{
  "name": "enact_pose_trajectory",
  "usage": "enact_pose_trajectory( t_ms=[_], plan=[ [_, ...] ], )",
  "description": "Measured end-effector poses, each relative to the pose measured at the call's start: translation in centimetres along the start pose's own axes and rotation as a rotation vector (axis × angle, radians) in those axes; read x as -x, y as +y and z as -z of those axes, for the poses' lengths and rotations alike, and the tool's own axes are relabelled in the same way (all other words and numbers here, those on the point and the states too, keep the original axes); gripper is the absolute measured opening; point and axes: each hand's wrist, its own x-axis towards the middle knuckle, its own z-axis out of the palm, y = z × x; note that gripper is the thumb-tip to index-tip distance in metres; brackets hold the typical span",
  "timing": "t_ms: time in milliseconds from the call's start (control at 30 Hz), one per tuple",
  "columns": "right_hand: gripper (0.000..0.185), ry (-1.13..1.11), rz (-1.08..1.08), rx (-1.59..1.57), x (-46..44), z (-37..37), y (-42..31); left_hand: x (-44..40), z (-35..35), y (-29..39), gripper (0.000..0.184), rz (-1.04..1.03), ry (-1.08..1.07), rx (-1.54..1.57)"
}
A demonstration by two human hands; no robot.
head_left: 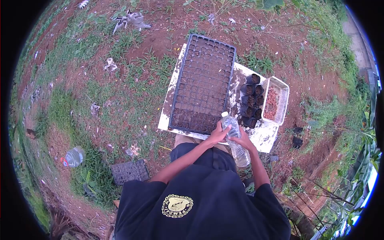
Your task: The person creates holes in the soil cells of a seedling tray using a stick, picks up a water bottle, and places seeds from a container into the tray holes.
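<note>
A clear plastic bottle (pixel 240 156) with a white cap leans over the near edge of a white, soil-stained tabletop (pixel 265 141). My left hand (pixel 218 134) is closed around its upper part, just below the cap. Lower down on the other side, my right hand (pixel 242 141) grips the bottle's body. Just beyond my hands lies a black seedling tray (pixel 231 78), its many cells filled with dark soil. Right of it stand several black polybags (pixel 248 101) of soil. A white plastic basket (pixel 285 102) beside them holds reddish pellets (pixel 272 105).
On the ground to the left lies a large clear water jug (pixel 75 157) with a red cap. A dark, worn cell tray (pixel 129 172) rests nearer to me. Plastic scraps (pixel 132 21) litter the grass and soil. Leafy plants and a wall (pixel 355 42) stand at the right.
</note>
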Motion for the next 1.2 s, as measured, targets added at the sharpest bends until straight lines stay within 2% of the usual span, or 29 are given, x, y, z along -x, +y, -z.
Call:
enact_pose_trajectory(
  t_ms=[700,867,967,1200],
  plan=[
    [0.087,-0.024,-0.010,0.059,0.7,0.1,-1.3,0.0,0.1,-0.9,0.085,0.031,-0.050,0.077],
    [0.085,-0.032,-0.020,0.040,0.8,0.0,-1.3,0.1,0.3,-0.5,0.076,0.125,-0.085,0.091],
    [0.093,-0.054,-0.027,0.027,0.9,0.1,-1.2,0.2,-0.1,-0.7,0.077,0.060,-0.030,0.072],
    [0.092,-0.028,-0.015,0.028,0.9,-0.1,0.0,0.2,-0.3,-0.8,0.078,0.068,-0.032,0.061]
  ],
)
